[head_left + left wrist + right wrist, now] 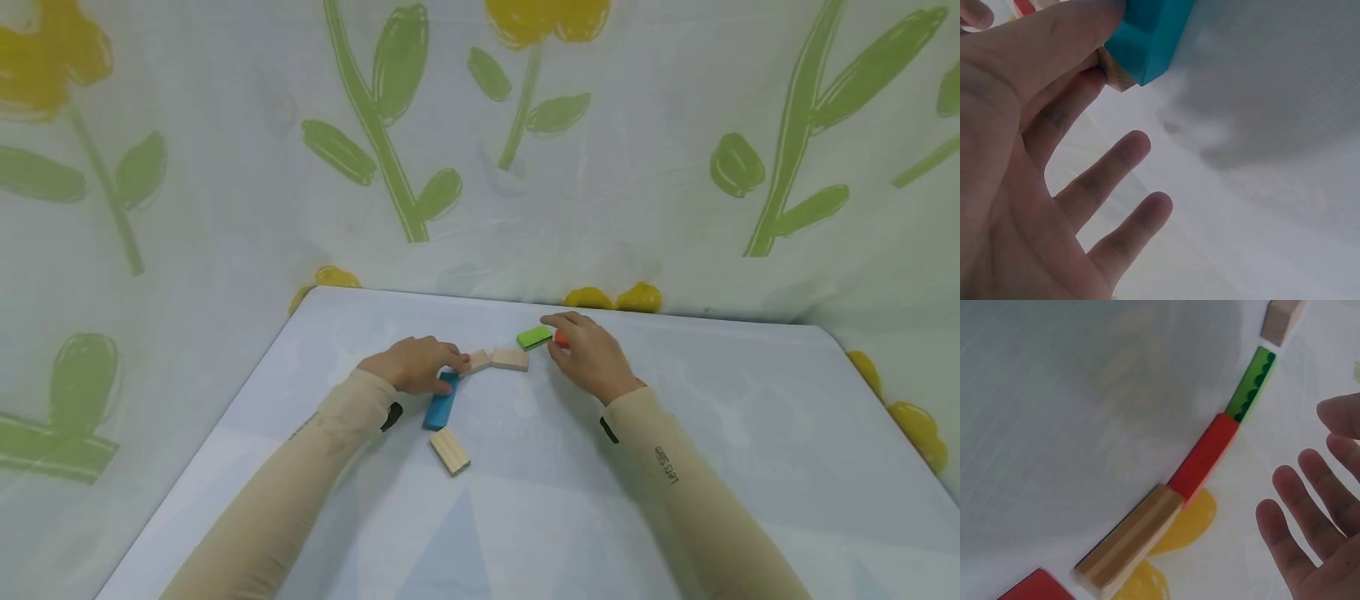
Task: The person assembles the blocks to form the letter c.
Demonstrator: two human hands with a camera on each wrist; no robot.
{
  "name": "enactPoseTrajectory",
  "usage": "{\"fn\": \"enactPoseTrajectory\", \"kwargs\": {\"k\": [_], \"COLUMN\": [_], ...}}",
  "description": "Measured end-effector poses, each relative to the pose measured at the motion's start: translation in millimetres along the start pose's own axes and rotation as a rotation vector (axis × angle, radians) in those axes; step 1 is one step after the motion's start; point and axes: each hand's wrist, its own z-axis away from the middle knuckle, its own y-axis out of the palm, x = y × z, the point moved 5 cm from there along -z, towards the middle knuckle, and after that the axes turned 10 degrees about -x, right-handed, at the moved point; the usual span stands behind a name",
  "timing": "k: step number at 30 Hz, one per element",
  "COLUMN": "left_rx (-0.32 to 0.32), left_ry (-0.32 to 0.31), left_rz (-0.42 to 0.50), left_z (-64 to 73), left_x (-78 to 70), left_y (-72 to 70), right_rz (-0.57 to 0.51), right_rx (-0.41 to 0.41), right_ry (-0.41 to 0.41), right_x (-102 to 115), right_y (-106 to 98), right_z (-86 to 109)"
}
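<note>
My left hand (417, 364) reaches to the upper end of a blue block (440, 407); in the left wrist view its thumb lies against the blue block (1150, 40) and a finger touches a wooden block (1117, 74) beside it. The other fingers are extended. Over a red block (561, 339), mostly hidden in the head view, hovers my right hand (592, 357), fingers loosely spread and holding nothing. The right wrist view has that red block (1205, 453) end to end with a green block (1250, 384) and a striped wooden block (1132, 537).
Two pale wooden blocks (510, 359) continue the curved row between blue and green. Nearer me, another wooden block (450, 452) lies at an angle. A second red block (1036, 587) shows at the right wrist view's lower edge. Flower-printed cloth (622, 183) hangs behind the white table (750, 400).
</note>
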Motion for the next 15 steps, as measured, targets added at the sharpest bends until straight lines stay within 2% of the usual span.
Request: {"fn": "enactPoseTrajectory", "kwargs": {"k": [4, 11, 15], "left_rx": [-0.003, 0.003, -0.002], "left_ry": [0.003, -0.011, 0.000], "left_rz": [-0.003, 0.003, -0.004], "left_z": [-0.5, 1.8, 1.5], "left_x": [-0.5, -1.6, -3.3], "left_y": [-1.3, -2.4, -4.1], "right_rz": [0.033, 0.089, 0.139], "right_rx": [0.063, 0.224, 0.278], "right_ry": [0.053, 0.180, 0.185], "right_x": [-12, -33, -43], "right_y": [3, 9, 9], "right_z": [-0.2, -0.9, -3.8]}}
